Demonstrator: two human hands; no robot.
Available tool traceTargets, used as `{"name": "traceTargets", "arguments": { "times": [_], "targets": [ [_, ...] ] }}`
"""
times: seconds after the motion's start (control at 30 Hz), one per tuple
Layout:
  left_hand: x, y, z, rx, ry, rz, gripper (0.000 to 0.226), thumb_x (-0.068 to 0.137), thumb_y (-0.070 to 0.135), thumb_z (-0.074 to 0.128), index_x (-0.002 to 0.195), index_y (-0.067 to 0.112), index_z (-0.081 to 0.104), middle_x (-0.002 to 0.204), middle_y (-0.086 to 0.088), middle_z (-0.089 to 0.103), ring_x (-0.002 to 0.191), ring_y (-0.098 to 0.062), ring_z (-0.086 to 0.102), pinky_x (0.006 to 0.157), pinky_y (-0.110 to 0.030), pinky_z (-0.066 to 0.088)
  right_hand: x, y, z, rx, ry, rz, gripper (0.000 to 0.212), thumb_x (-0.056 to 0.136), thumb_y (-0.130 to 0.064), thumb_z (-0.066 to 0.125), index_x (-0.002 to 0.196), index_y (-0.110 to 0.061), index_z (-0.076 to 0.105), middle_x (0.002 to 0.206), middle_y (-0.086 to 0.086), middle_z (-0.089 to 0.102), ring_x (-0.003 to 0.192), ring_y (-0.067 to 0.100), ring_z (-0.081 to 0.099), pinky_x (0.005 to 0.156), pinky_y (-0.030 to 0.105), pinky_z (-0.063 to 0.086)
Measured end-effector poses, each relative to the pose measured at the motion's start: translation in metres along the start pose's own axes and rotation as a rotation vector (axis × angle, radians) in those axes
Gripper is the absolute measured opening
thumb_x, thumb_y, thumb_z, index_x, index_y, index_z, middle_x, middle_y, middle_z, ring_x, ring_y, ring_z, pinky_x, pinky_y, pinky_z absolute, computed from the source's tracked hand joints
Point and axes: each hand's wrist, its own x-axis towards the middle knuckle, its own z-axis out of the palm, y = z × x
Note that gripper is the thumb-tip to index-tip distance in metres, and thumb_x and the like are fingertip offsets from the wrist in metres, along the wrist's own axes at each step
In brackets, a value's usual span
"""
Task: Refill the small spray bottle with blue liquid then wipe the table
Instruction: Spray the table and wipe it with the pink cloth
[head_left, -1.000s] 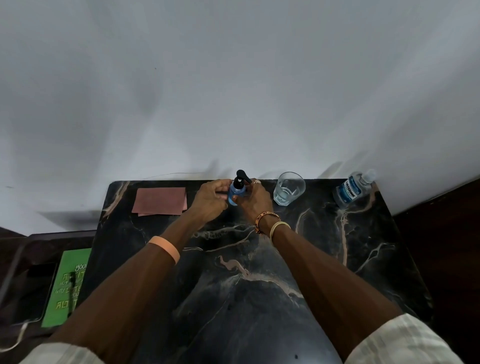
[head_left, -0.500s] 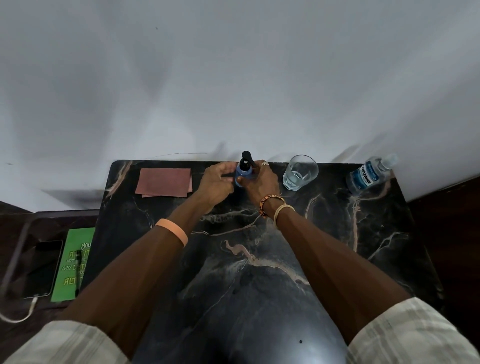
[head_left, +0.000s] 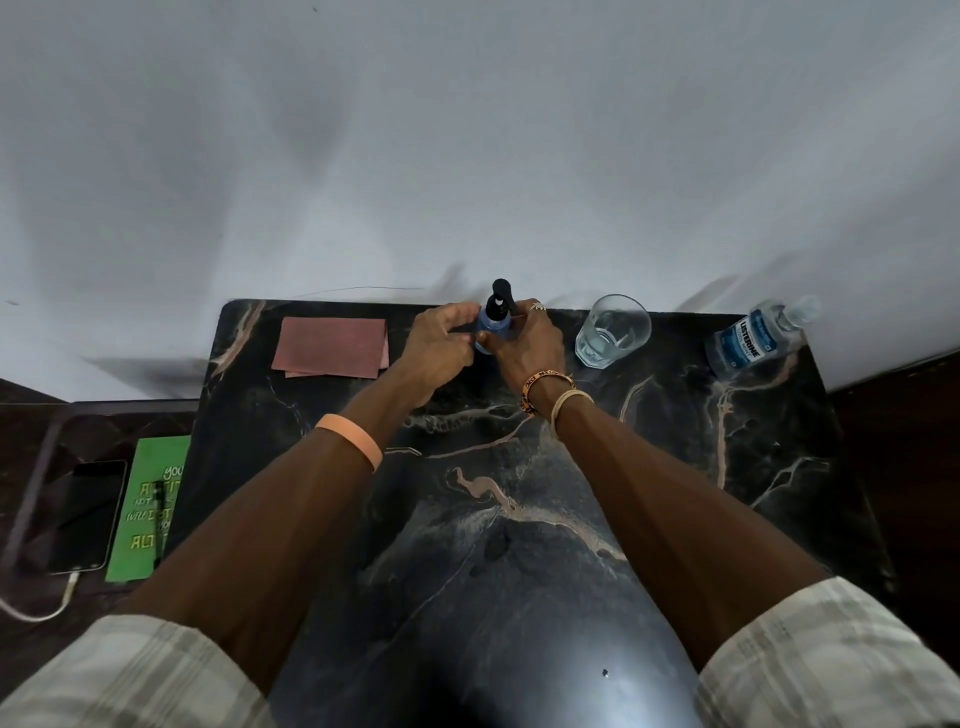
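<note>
On the dark marble desk, at its far edge by the white wall, the spray bottle stands upright; your left hand and right hand both grip its blue body.

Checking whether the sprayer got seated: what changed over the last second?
The spray bottle went from tilted to nearly upright. The left hand and right hand still hold it. Cloth, glass and mouthwash stayed put.

Spray bottle, tilted a second ago, now held fully upright
</note>
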Motion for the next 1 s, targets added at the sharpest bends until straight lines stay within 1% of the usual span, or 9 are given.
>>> {"name": "traceTargets", "arguments": {
  "times": [0.1, 0.23, 0.4, 0.5, 0.6, 0.7, 0.8, 0.93, 1.0],
  "targets": [
    [0.002, -0.001, 0.000, -0.002, 0.000, -0.003, 0.069, 0.077, -0.026, 0.054, 0.138, 0.007, 0.055, 0.137, -0.005, 0.059, 0.124, -0.021, 0.058, 0.101, -0.039, 0.052, 0.003, 0.000, 0.002, -0.014, 0.004, -0.002, 0.044, 0.075, -0.026, 0.081, 0.111, -0.016, 0.058, 0.103, 0.003, 0.070, 0.091, 0.021, 0.065, 0.077, 0.027, 0.049],
    [0.006, -0.002, 0.000, -0.007, -0.001, -0.001, 0.067, 0.077, -0.025, 0.055, 0.137, 0.006, 0.055, 0.137, -0.007, 0.060, 0.123, -0.024, 0.058, 0.102, -0.043, 0.051, 0.006, 0.000, 0.005, -0.028, 0.016, 0.005, 0.044, 0.074, -0.029, 0.082, 0.107, -0.018, 0.057, 0.101, 0.002, 0.069, 0.090, 0.021, 0.065, 0.078, 0.029, 0.052],
    [0.010, -0.004, 0.001, 0.001, -0.009, -0.008, 0.066, 0.079, -0.024, 0.056, 0.138, 0.005, 0.055, 0.138, -0.007, 0.059, 0.126, -0.023, 0.057, 0.106, -0.045, 0.048, 0.007, 0.001, 0.007, -0.039, 0.041, 0.015, 0.045, 0.073, -0.031, 0.083, 0.108, -0.017, 0.058, 0.103, 0.004, 0.069, 0.091, 0.022, 0.065, 0.079, 0.033, 0.053],
    [0.012, -0.005, 0.002, 0.001, -0.008, -0.018, 0.067, 0.078, -0.025, 0.055, 0.138, 0.006, 0.054, 0.138, -0.006, 0.059, 0.126, -0.024, 0.056, 0.105, -0.045, 0.048, 0.008, 0.002, 0.008, -0.044, 0.036, 0.025, 0.046, 0.073, -0.031, 0.083, 0.109, -0.016, 0.057, 0.104, 0.004, 0.069, 0.092, 0.023, 0.065, 0.078, 0.031, 0.052],
    [0.013, -0.006, 0.001, -0.001, 0.005, -0.023, 0.069, 0.076, -0.026, 0.053, 0.138, 0.006, 0.054, 0.138, -0.007, 0.059, 0.127, -0.024, 0.055, 0.105, -0.045, 0.048, 0.008, 0.002, 0.010, -0.049, 0.031, 0.026, 0.045, 0.073, -0.032, 0.082, 0.108, -0.017, 0.057, 0.103, 0.004, 0.069, 0.091, 0.022, 0.065, 0.073, 0.027, 0.047],
    [0.013, -0.008, -0.002, -0.014, 0.027, -0.022, 0.068, 0.075, -0.026, 0.053, 0.135, 0.006, 0.057, 0.135, -0.006, 0.061, 0.124, -0.023, 0.057, 0.103, -0.044, 0.050, 0.007, 0.002, 0.013, -0.049, 0.033, 0.018, 0.045, 0.072, -0.032, 0.083, 0.106, -0.017, 0.057, 0.102, 0.004, 0.070, 0.090, 0.023, 0.066, 0.074, 0.028, 0.049],
    [0.013, -0.010, -0.004, -0.009, 0.026, -0.023, 0.065, 0.076, -0.024, 0.055, 0.133, 0.009, 0.060, 0.133, -0.003, 0.063, 0.123, -0.021, 0.058, 0.101, -0.042, 0.052, 0.007, 0.002, 0.016, -0.051, 0.019, 0.020, 0.046, 0.073, -0.032, 0.083, 0.108, -0.016, 0.057, 0.104, 0.005, 0.069, 0.091, 0.023, 0.066, 0.078, 0.032, 0.053],
    [0.013, -0.013, -0.005, -0.001, 0.001, -0.024, 0.061, 0.078, -0.022, 0.055, 0.131, 0.009, 0.062, 0.129, -0.003, 0.065, 0.121, -0.027, 0.060, 0.091, -0.033, 0.052, 0.007, 0.006, 0.019, -0.056, 0.001, 0.042, 0.045, 0.074, -0.030, 0.082, 0.110, -0.015, 0.059, 0.104, 0.004, 0.069, 0.093, 0.023, 0.066, 0.076, 0.029, 0.051],
    [0.011, -0.015, -0.004, 0.019, -0.024, -0.016, 0.064, 0.076, -0.024, 0.053, 0.132, 0.008, 0.061, 0.130, -0.004, 0.065, 0.122, -0.025, 0.060, 0.096, -0.037, 0.053, 0.006, 0.007, 0.021, -0.052, -0.011, 0.052, 0.047, 0.072, -0.029, 0.083, 0.110, -0.015, 0.060, 0.104, 0.005, 0.069, 0.094, 0.024, 0.066, 0.079, 0.032, 0.053]
  ]
}}
